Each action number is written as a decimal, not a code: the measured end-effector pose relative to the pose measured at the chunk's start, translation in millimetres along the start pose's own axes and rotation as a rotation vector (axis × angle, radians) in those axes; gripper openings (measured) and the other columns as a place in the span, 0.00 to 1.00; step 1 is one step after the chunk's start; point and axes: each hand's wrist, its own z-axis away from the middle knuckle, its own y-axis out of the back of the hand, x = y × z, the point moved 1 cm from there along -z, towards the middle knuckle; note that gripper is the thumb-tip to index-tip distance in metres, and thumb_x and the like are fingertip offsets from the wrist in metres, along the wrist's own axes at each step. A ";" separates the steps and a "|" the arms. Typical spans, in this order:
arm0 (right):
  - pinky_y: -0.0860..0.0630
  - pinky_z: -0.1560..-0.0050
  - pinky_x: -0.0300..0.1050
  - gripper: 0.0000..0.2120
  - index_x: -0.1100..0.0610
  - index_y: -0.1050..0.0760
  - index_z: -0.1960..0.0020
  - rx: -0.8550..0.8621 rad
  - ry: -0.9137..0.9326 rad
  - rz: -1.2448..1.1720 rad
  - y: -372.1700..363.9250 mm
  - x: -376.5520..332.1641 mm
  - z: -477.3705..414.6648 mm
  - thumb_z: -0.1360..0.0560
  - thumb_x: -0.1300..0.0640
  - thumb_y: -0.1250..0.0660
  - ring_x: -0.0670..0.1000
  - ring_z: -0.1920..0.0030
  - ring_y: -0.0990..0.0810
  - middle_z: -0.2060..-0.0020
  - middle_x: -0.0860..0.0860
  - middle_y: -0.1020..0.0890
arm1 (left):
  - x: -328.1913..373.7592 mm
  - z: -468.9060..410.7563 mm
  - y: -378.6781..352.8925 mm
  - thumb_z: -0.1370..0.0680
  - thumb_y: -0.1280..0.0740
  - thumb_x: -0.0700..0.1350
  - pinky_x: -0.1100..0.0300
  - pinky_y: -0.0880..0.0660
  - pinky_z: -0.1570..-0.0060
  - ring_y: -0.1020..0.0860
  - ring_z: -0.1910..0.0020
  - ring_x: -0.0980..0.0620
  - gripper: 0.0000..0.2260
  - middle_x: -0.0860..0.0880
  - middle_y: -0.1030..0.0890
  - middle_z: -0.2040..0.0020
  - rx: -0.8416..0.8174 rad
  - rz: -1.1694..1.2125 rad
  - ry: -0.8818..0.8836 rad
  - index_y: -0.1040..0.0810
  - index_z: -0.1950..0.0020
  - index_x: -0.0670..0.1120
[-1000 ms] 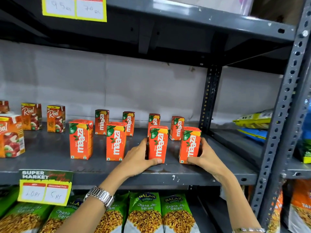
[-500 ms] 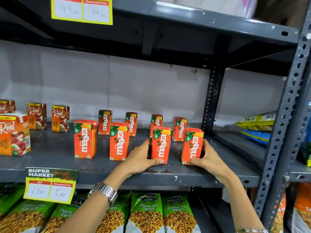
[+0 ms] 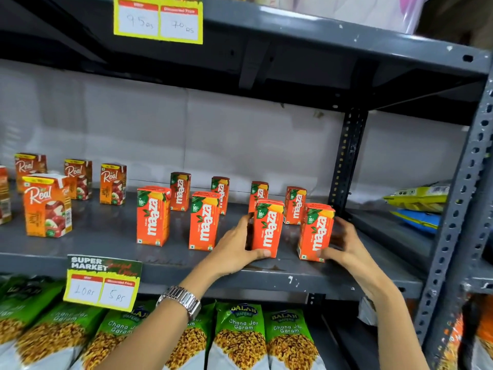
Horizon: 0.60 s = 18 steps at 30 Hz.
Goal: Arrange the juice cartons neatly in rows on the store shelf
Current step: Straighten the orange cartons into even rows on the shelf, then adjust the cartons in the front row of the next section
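Orange Maaza juice cartons stand upright in two rows on the grey metal shelf (image 3: pixel 112 244). My left hand (image 3: pixel 234 249) grips the third front-row carton (image 3: pixel 268 228) from its left side, thumb along the base. My right hand (image 3: pixel 344 244) holds the rightmost front-row carton (image 3: pixel 316 233) from its right side. Two more front cartons, one (image 3: pixel 153 216) on the left and one (image 3: pixel 204 221) beside it, stand free. Behind them is a back row of several smaller-looking Maaza cartons (image 3: pixel 180 190).
Real juice cartons (image 3: pixel 46 205) stand at the shelf's left. A price tag (image 3: pixel 102 281) hangs from the shelf's front edge. Green snack bags (image 3: pixel 241 335) fill the shelf below. A perforated upright (image 3: pixel 346 158) and yellow and blue packets (image 3: pixel 418 204) lie to the right.
Both hands stay on the same two front cartons. The view has shifted, so the shelf contents sit further right and lower in the frame.
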 end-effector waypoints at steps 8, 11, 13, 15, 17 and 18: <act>0.26 0.48 0.41 0.24 0.41 0.29 0.47 0.816 0.518 -0.323 -56.6 -23.5 68.7 0.32 0.68 0.34 0.41 0.54 0.21 0.54 0.39 0.19 | 11.5 92.8 -2.7 0.22 0.38 0.49 0.67 0.31 0.41 0.29 0.39 0.64 0.20 0.66 0.31 0.35 0.426 0.153 -0.500 0.37 0.34 0.68; 0.25 0.53 0.38 0.18 0.42 0.28 0.48 0.779 0.625 -0.373 -103.6 -55.6 79.7 0.32 0.61 0.35 0.43 0.58 0.20 0.55 0.38 0.19 | -3.3 114.5 31.3 0.23 0.36 0.44 0.68 0.30 0.44 0.26 0.40 0.57 0.17 0.62 0.25 0.39 0.568 0.113 -0.578 0.30 0.36 0.56; 0.24 0.55 0.39 0.14 0.42 0.27 0.49 0.677 0.661 -0.393 -144.4 -79.3 85.3 0.31 0.56 0.35 0.48 0.59 0.20 0.55 0.41 0.19 | -24.2 127.8 70.4 0.24 0.34 0.43 0.69 0.31 0.45 0.25 0.42 0.57 0.15 0.61 0.24 0.42 0.702 0.116 -0.525 0.27 0.39 0.54; 0.24 0.59 0.44 0.12 0.42 0.25 0.50 0.573 0.670 -0.433 -196.8 -103.8 88.5 0.31 0.55 0.34 0.52 0.62 0.21 0.56 0.47 0.19 | -56.6 145.5 120.8 0.25 0.34 0.41 0.67 0.30 0.46 0.24 0.44 0.55 0.15 0.60 0.23 0.44 0.869 0.133 -0.439 0.26 0.42 0.56; 0.23 0.64 0.43 0.12 0.43 0.24 0.52 0.429 0.674 -0.474 -243.0 -127.7 92.0 0.31 0.57 0.34 0.49 0.66 0.20 0.60 0.43 0.18 | -86.7 161.3 170.2 0.25 0.35 0.41 0.62 0.28 0.47 0.23 0.46 0.52 0.15 0.59 0.22 0.45 1.046 0.194 -0.365 0.27 0.44 0.60; 0.23 0.66 0.41 0.11 0.43 0.23 0.52 0.319 0.661 -0.502 -274.6 -142.3 91.9 0.31 0.57 0.34 0.47 0.67 0.20 0.61 0.43 0.18 | -105.7 173.6 202.0 0.25 0.35 0.41 0.62 0.28 0.47 0.23 0.46 0.53 0.16 0.57 0.23 0.45 1.144 0.217 -0.342 0.28 0.44 0.61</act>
